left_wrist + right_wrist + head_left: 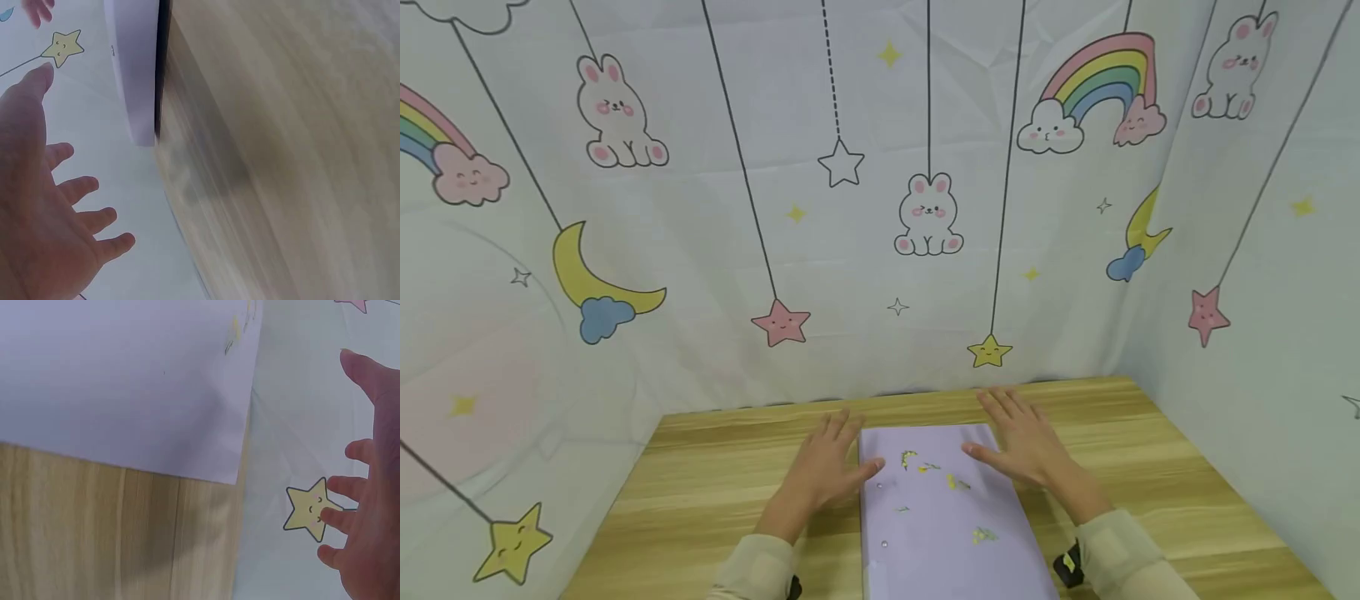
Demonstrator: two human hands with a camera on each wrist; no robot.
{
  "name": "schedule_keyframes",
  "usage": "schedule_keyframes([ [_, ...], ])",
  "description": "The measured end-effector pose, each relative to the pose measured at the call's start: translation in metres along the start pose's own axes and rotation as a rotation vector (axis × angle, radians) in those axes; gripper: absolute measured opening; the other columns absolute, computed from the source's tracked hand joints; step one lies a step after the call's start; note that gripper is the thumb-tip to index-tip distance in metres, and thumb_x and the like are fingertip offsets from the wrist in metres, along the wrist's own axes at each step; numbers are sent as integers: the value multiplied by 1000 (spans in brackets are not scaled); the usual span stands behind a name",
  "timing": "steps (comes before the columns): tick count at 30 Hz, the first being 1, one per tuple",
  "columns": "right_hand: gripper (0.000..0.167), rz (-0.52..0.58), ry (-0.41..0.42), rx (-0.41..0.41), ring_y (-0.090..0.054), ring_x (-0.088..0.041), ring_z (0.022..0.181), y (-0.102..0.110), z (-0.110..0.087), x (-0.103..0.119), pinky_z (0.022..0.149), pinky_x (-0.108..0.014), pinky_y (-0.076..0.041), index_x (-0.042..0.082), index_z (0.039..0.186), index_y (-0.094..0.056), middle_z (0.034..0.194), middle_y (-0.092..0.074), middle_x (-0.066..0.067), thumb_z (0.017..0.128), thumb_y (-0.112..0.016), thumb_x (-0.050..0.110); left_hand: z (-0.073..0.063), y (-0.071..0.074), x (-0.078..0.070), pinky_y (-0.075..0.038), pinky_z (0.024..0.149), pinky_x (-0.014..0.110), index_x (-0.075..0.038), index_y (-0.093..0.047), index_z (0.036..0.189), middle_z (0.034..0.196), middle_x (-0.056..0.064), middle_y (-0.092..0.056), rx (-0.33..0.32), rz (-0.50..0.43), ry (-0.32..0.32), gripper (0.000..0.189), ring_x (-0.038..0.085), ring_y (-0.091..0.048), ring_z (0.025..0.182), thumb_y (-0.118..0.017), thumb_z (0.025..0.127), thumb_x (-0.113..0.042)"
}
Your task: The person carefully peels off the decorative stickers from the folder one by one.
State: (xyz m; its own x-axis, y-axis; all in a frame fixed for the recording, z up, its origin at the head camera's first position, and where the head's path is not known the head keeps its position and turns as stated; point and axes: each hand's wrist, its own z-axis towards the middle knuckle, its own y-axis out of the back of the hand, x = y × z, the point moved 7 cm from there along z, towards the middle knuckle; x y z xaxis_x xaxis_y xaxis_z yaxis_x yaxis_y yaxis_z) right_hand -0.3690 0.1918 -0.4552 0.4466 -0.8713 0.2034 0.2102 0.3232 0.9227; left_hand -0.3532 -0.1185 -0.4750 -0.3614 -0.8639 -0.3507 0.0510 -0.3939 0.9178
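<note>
A flat lilac folder-like case [940, 533] with small yellow-flower sprigs on its top lies on the wooden table, its lower end cut off by the frame. Two small round studs run along its left side. In the left wrist view the case [134, 69] shows a thick side edge. My left hand [822, 471] is over its left edge, fingers spread and straight, thumb pointing inward. Over the upper right edge is my right hand [1026, 442], also spread with straight fingers. Neither hand grips anything; in the wrist views both look raised above the case.
Around the case is the wood-grain table [722, 492]. A white curtain [865, 250] printed with bunnies, stars, moons and rainbows hangs behind the table and along both sides. Black wrist straps [1069, 567] show below the light sleeves [1123, 550].
</note>
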Motion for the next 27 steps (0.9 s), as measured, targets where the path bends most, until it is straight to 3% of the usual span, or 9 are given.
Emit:
schedule_keyframes([
  [15,94,109,40,-8,-44,-48,145,-5,6,29,112,-72,-36,4,159,-46,159,-49,-20,92,-67,68,-3,-23,-20,-27,119,71,-18,-44,164,173,14,-30,121,26,-109,92,49,-22,158,-57,94,-77],
  [27,92,171,70,44,-46,-44,144,-20,12,48,115,-66,-37,4,156,-51,156,-53,-18,91,-71,66,-5,-35,-22,-23,123,66,-19,-38,166,175,10,-23,201,56,-104,105,42,-18,161,-56,88,-86],
])
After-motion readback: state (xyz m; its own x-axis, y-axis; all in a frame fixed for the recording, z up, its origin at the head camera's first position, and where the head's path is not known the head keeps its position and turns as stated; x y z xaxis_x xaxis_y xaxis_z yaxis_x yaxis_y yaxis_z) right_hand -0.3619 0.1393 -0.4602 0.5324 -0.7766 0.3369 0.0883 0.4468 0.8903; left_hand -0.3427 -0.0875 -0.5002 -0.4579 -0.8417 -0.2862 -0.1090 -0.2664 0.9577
